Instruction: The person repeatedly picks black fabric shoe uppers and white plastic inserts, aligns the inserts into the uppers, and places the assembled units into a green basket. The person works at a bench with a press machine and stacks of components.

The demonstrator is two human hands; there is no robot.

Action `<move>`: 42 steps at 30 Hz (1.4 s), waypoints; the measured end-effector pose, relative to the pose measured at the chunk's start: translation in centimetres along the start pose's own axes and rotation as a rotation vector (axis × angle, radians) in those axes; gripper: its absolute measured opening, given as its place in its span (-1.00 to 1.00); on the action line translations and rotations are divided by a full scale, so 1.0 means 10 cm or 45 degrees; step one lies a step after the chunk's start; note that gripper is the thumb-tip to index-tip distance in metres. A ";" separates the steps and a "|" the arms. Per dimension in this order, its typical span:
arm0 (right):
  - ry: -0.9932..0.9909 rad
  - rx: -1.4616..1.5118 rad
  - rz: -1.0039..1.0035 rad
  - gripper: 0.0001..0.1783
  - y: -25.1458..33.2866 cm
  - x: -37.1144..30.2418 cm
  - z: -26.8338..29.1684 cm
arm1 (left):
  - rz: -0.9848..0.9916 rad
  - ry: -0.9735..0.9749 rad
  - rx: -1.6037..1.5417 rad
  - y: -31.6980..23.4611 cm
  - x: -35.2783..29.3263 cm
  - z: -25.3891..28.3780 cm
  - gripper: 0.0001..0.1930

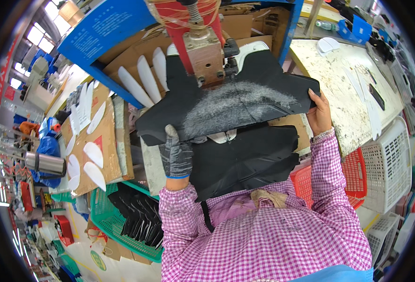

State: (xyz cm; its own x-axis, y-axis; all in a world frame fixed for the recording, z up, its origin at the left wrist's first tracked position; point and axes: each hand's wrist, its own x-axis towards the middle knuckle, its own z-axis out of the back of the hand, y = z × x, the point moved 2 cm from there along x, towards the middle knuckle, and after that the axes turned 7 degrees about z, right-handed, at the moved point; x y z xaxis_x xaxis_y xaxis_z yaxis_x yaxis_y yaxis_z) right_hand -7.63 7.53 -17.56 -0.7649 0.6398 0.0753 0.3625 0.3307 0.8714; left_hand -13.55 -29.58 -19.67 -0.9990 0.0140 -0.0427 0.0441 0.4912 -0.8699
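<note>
A wide black panel (pixel 264 110) with a pale, scuffed grey patch is stretched between my hands beneath the metal head (pixel 204 56) of a machine. My left hand (pixel 175 155), in a grey and black glove, grips the panel's near left edge with the thumb on top. At the right end, my bare right hand (pixel 320 114) pinches the edge, thumb above and fingers underneath. Closer to my body lie more black panels (pixel 245 162), layered together. White edging (pixel 254 48) shows behind the held panel.
A blue machine frame (pixel 109 28) holds cardboard and upright white leaf-shaped pieces (pixel 135 87). More white pieces (pixel 94 154) lie on a board at left. Black parts fill a green basket (pixel 99 218) at lower left. At right are a worn table (pixel 327 61), a red basket (pixel 357 176) and a white basket (pixel 386 162).
</note>
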 end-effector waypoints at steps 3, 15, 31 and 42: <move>0.091 -0.027 -0.011 -0.74 0.01 -0.01 0.12 | -0.003 -0.039 0.238 0.08 0.17 -0.03 -0.47; 0.528 0.336 -0.174 -0.76 -0.51 0.07 -1.03 | 0.036 -0.084 -0.337 -0.79 0.35 0.76 -0.38; 0.268 0.108 -0.081 -0.63 -0.13 -0.01 0.09 | 0.269 0.189 -0.259 -0.11 0.01 0.31 -0.21; 0.228 0.040 -0.084 -0.61 0.07 -0.11 0.18 | 0.186 0.066 -0.020 -0.06 -0.22 0.30 -0.26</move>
State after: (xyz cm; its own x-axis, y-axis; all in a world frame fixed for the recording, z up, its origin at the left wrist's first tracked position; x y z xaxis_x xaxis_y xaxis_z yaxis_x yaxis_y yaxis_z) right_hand -5.53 8.32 -17.88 -0.8689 0.4835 0.1059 0.3227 0.3912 0.8618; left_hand -11.33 -32.50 -20.52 -0.9810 0.1312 -0.1428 0.1895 0.4941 -0.8485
